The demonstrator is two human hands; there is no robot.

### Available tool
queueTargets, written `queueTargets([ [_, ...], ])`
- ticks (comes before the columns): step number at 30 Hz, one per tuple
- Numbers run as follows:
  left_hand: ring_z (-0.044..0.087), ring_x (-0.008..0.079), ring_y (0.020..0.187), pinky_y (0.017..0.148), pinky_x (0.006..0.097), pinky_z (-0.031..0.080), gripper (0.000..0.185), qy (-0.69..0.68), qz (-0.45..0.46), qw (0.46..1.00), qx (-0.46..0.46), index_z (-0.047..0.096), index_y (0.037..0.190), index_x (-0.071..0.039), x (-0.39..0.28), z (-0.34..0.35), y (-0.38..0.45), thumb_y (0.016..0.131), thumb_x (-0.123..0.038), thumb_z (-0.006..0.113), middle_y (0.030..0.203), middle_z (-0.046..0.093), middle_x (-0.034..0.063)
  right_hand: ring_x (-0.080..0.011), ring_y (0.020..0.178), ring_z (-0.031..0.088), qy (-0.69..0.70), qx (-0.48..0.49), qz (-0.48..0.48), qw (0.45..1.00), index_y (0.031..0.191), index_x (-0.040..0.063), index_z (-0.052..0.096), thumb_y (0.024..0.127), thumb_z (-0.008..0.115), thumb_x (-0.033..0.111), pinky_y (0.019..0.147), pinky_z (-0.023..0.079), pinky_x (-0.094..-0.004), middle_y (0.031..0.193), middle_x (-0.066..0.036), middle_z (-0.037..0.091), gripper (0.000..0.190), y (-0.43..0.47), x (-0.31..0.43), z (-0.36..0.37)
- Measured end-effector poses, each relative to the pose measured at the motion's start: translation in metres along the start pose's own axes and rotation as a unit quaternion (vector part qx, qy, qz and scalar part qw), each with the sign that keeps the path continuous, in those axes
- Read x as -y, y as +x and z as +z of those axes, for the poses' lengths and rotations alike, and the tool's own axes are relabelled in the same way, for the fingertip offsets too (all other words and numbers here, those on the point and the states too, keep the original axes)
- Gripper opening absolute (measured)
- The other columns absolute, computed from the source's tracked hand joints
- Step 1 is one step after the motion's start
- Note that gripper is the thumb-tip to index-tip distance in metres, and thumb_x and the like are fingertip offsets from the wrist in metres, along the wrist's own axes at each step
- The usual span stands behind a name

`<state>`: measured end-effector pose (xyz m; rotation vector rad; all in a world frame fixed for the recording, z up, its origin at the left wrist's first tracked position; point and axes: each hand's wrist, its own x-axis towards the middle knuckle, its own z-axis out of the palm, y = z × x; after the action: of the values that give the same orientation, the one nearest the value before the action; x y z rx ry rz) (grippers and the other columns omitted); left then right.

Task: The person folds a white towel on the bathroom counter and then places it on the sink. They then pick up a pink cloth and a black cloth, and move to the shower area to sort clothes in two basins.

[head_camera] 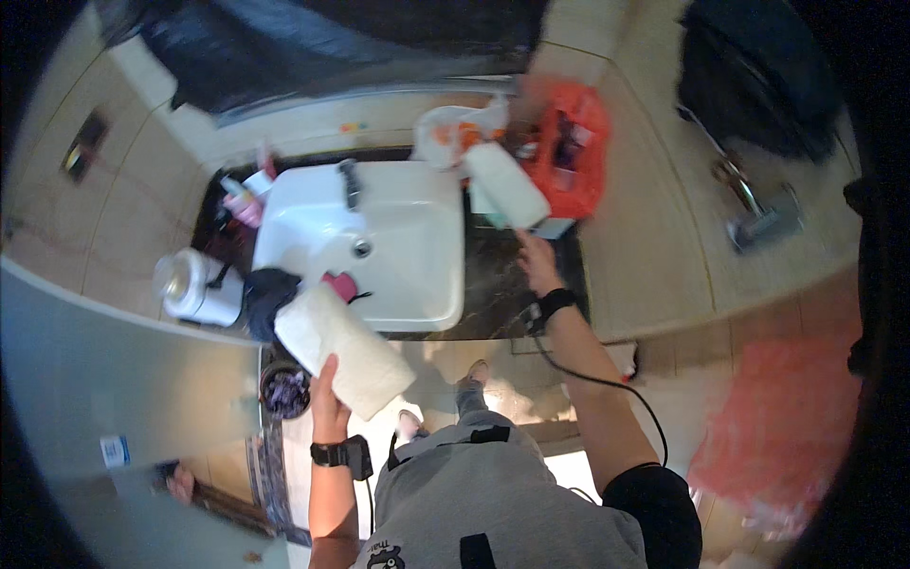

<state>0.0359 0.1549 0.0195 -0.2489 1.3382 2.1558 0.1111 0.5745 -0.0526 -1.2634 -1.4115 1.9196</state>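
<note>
My left hand (pixel 330 398) holds a white, soft-looking paper roll or pack (pixel 345 348) by its near side, thumb on top. The pack is tilted in front of the sink's near left edge. My right hand (pixel 538 262) reaches over the dark stone counter (pixel 498 284) on the right. Its fingertips meet the lower end of a second white pack (pixel 506 186); whether they grip it is hidden. Beyond that pack are a red plastic bag (pixel 596 153) with things in it and a white plastic bag (pixel 444 131). A pale green and white box (pixel 487 206) shows partly beneath the pack.
The white sink (pixel 416 263) has a faucet (pixel 349 185) and a pink item (pixel 340 286) inside. A white canister (pixel 206 288), dark cloth (pixel 269 299) and pink bottle (pixel 243 206) stand left. A squeegee (pixel 757 213) hangs on the right wall. A cable (pixel 625 387) trails from my right wrist.
</note>
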Motion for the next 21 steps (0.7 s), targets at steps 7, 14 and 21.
queueTargets([
  [7, 0.050, 0.0284, 0.115, 0.097, 0.0359, 0.039, 0.064, -0.027, 0.069, 0.997, -0.022, 0.036, 0.133, 0.003, -0.024, 0.035, -0.037, 0.078, -0.013, 0.065, 0.127, 0.051, 0.0159, -0.0180, 0.095, 0.048, 0.146, -0.034, 0.135, 0.979, 0.115, 0.011, 0.052, 0.065, 0.078, 0.048, 0.080, 0.042, -0.0370, 0.108, -0.008, 0.049, 0.067, 0.067, -0.003, 0.027],
  [14, 0.052, 0.0285, 0.112, 0.096, 0.0371, 0.041, 0.060, -0.041, 0.038, 0.998, -0.020, 0.037, 0.132, 0.001, -0.012, 0.023, -0.038, 0.079, -0.013, 0.062, 0.123, 0.052, 0.0155, -0.0218, 0.101, 0.052, 0.297, -0.084, 0.009, 0.951, 0.114, 0.012, 0.052, 0.072, 0.076, 0.013, 0.074, 0.044, -0.0364, 0.113, -0.004, 0.055, 0.048, 0.076, 0.000, 0.041],
  [21, 0.054, 0.0248, 0.108, 0.092, 0.0354, 0.043, 0.049, -0.018, -0.017, 0.999, -0.039, 0.046, 0.125, 0.001, -0.005, -0.006, -0.037, 0.082, -0.015, 0.062, 0.118, 0.057, 0.0123, -0.0216, 0.105, 0.051, 0.327, 0.070, -0.110, 0.936, 0.120, 0.012, 0.048, 0.075, 0.072, 0.018, 0.083, 0.043, -0.0365, 0.117, -0.004, 0.053, 0.052, 0.006, 0.040, 0.015],
])
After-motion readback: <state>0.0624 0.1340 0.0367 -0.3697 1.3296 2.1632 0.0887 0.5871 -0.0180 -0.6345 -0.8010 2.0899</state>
